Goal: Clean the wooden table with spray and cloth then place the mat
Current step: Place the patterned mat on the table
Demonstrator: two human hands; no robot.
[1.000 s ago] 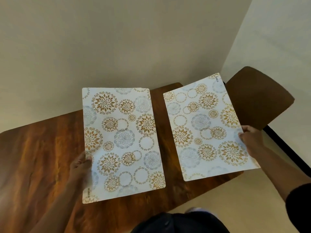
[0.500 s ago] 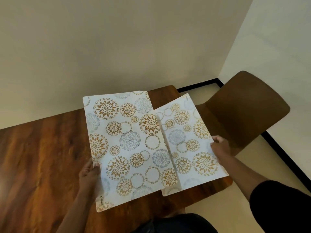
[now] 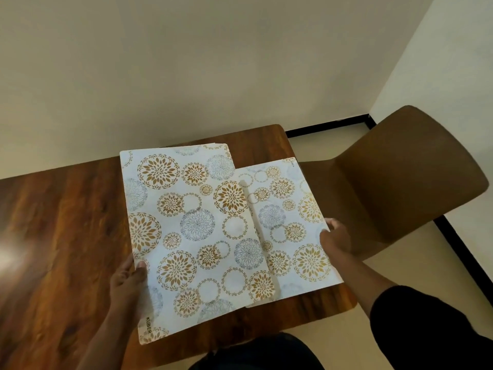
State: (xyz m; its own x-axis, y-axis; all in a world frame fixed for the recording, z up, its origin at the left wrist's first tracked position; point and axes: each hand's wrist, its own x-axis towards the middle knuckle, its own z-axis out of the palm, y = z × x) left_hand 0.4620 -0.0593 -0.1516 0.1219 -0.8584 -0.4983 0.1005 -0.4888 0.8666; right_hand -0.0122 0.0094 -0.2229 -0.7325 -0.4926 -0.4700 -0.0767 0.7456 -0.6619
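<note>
Two hands each hold one patterned mat above the far right end of the wooden table (image 3: 66,222). Left hand (image 3: 128,283): thumb on the printed face and the remaining fingers hidden beneath, pinching the near left edge of the left mat (image 3: 192,236). Right hand (image 3: 334,236): curled round the right edge of the right mat (image 3: 290,231), thumb on top, the other fingers wrapped out of sight underneath.

Between the two grips the mats overlap: the right edge of the left mat lies over the left edge of the right mat, and a narrow shadow runs along that seam. Both mats are white with gold floral medallions, grey-blue medallions and open rings. Near the left hand, on the mat's near left corner, the word KUBER is printed along the edge. Whether either mat touches the tabletop cannot be told; the near edge of the right mat casts a shadow on the wood.

Beyond the right hand stands a brown chair (image 3: 400,182), its seat just beside the table's end. Behind the mats rises a pale wall (image 3: 186,62) with a black skirting strip (image 3: 325,126) at floor level. A dark sleeve (image 3: 426,324) covers the right forearm nearer the body.
</note>
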